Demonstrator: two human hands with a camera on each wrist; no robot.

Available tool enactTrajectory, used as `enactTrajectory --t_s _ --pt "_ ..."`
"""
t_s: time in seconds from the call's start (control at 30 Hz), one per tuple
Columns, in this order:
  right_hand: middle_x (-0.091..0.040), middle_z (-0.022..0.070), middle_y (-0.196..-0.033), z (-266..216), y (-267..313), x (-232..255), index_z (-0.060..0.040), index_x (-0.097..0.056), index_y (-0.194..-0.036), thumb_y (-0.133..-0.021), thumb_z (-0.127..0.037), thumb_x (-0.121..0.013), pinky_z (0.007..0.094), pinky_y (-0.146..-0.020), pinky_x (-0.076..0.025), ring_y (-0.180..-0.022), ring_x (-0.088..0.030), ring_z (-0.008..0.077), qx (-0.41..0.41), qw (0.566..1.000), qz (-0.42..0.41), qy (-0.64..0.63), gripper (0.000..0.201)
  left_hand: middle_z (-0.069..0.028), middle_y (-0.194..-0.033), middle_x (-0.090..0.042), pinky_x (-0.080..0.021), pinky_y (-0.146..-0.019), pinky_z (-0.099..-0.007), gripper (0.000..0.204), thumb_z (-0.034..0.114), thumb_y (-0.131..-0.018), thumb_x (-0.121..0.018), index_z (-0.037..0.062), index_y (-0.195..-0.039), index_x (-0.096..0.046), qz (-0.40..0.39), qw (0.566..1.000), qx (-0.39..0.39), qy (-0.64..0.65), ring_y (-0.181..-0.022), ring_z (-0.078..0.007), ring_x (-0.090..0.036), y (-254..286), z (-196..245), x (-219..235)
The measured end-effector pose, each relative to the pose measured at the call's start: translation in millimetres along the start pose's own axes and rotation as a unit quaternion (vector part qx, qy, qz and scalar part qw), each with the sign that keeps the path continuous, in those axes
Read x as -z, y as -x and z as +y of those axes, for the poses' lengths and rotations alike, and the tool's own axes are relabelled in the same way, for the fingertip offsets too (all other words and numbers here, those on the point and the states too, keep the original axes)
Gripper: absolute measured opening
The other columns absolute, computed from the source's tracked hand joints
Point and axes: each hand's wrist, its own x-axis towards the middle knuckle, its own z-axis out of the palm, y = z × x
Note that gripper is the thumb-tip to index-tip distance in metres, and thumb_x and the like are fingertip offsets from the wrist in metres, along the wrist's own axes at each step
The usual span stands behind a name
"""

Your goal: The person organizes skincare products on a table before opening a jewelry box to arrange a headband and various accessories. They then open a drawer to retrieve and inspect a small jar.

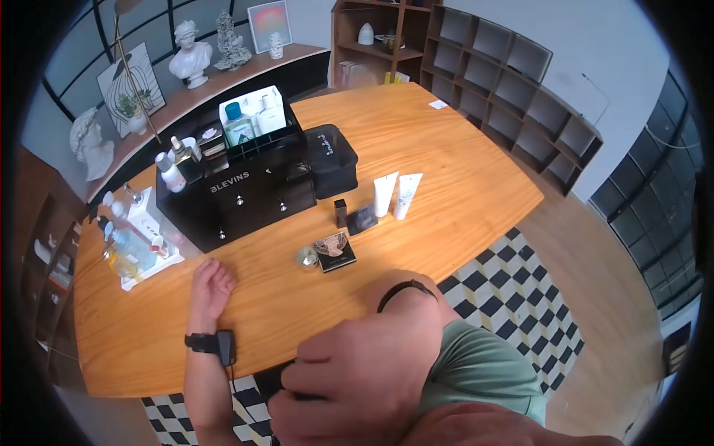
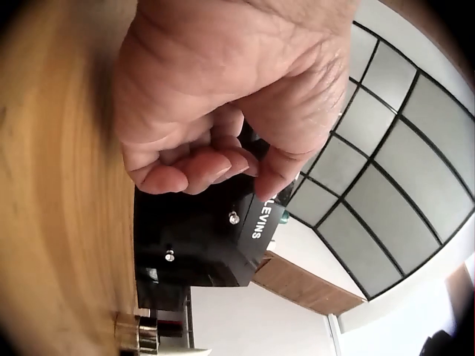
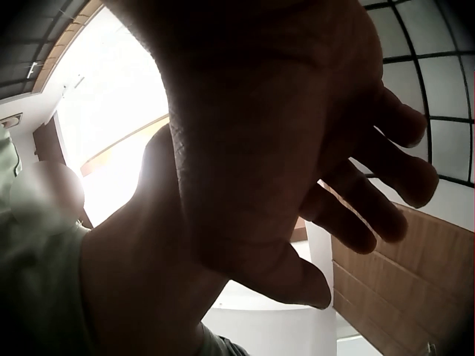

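My left hand rests on the wooden table, its fingers loosely curled and holding nothing. In the left wrist view, that hand shows its palm above, with the black BLEVINS case beyond. My right hand is raised close to the head camera, over the table's near edge. The right wrist view shows this hand dark against the light, fingers spread and bent slightly, nothing in them. Right of the left hand lie a small round jar and a patterned compact on a black square.
Behind stands the case with drawers and bottles on top, beside a black bag. A white tray of bottles is on the left. Two white tubes, a small black box and a dark packet stand or lie right of centre.
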Motion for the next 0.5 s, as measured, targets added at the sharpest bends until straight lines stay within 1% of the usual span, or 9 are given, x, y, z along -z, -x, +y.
enactTrajectory --t_s 0.07,0.1,0.17,0.37,0.4,0.43,0.47,0.5 --pt "-0.053 0.0013 -0.076 -4.9 -3.8 2.2 -0.0106 -0.054 -0.081 -0.085 -0.024 -0.060 0.0355 -0.055 -0.047 -0.066 -0.057 0.0206 -0.092 0.991 0.000 -0.098 0.016 0.0022 -0.067 -0.043 -0.042 -0.058 -0.0281 0.019 0.012 -0.099 -0.058 0.0140 -0.081 -0.051 0.042 0.999 -0.007 0.022 -0.061 -0.0118 -0.045 2.6 3.1 0.0" --pt "-0.053 0.0013 -0.076 -3.5 -3.8 1.1 -0.0106 -0.054 -0.081 -0.085 -0.024 -0.060 0.0355 -0.055 -0.047 -0.066 -0.057 0.0206 -0.090 0.991 0.001 -0.101 0.016 0.0022 -0.067 -0.043 -0.042 -0.058 -0.0281 0.019 0.012 -0.099 -0.058 0.0140 -0.081 -0.051 0.045 0.999 -0.009 0.023 -0.061 -0.0118 -0.045 2.8 4.2 1.8" --pt "-0.052 0.0015 -0.073 1.4 -2.7 -2.7 -0.0095 -0.056 -0.084 -0.086 -0.025 -0.062 0.0342 -0.054 -0.045 -0.063 -0.056 0.0202 -0.087 0.990 0.023 -0.113 0.016 0.0025 -0.068 -0.046 -0.043 -0.060 -0.0291 0.018 0.019 -0.100 -0.059 0.0147 -0.083 -0.055 0.042 0.999 -0.007 0.018 -0.062 -0.0108 -0.046 0.6 6.9 4.5" --pt "-0.050 0.0022 -0.065 16.7 -3.0 -15.8 -0.0063 -0.060 -0.095 -0.087 -0.026 -0.067 0.0300 -0.050 -0.040 -0.054 -0.054 0.0190 -0.077 0.981 0.099 -0.147 0.022 0.0025 -0.068 -0.049 -0.044 -0.061 -0.0296 0.017 0.018 -0.099 -0.060 0.0145 -0.083 -0.058 0.033 0.999 0.015 0.007 -0.063 -0.0118 -0.048 -5.1 2.5 10.1" --pt "-0.050 0.0022 -0.065 17.9 -4.9 -14.5 -0.0063 -0.060 -0.095 -0.087 -0.026 -0.067 0.0300 -0.050 -0.040 -0.054 -0.054 0.0190 -0.072 0.981 0.100 -0.151 0.022 0.0024 -0.068 -0.049 -0.044 -0.062 -0.0298 0.017 0.018 -0.099 -0.060 0.0145 -0.083 -0.058 0.029 0.999 0.021 0.008 -0.063 -0.0122 -0.049 -6.1 1.6 10.2" --pt "-0.049 0.0015 -0.064 17.9 -6.6 -11.1 -0.0064 -0.061 -0.094 -0.086 -0.026 -0.068 0.0301 -0.049 -0.040 -0.053 -0.054 0.0183 -0.093 0.982 0.087 -0.141 0.022 0.0019 -0.067 -0.049 -0.044 -0.063 -0.0301 0.017 0.016 -0.099 -0.060 0.0142 -0.082 -0.057 0.019 0.999 0.024 0.021 -0.063 -0.0128 -0.049 -7.3 1.5 10.7" --pt "-0.049 0.0008 -0.063 17.9 -8.4 -9.2 -0.0066 -0.061 -0.093 -0.085 -0.026 -0.070 0.0301 -0.048 -0.039 -0.053 -0.053 0.0177 -0.114 0.982 0.074 -0.133 0.023 0.0019 -0.067 -0.049 -0.044 -0.063 -0.0301 0.017 0.016 -0.099 -0.060 0.0142 -0.082 -0.057 0.026 0.999 0.020 0.021 -0.063 -0.0128 -0.049 -7.7 1.2 11.5" --pt "-0.049 0.0008 -0.063 19.0 -10.2 -8.4 -0.0066 -0.061 -0.093 -0.085 -0.026 -0.070 0.0301 -0.048 -0.039 -0.053 -0.053 0.0177 -0.108 0.981 0.075 -0.140 0.023 0.0015 -0.067 -0.049 -0.044 -0.063 -0.0300 0.017 0.015 -0.099 -0.060 0.0139 -0.082 -0.056 0.024 0.999 0.027 0.027 -0.064 -0.0128 -0.049 -8.6 1.4 11.9"
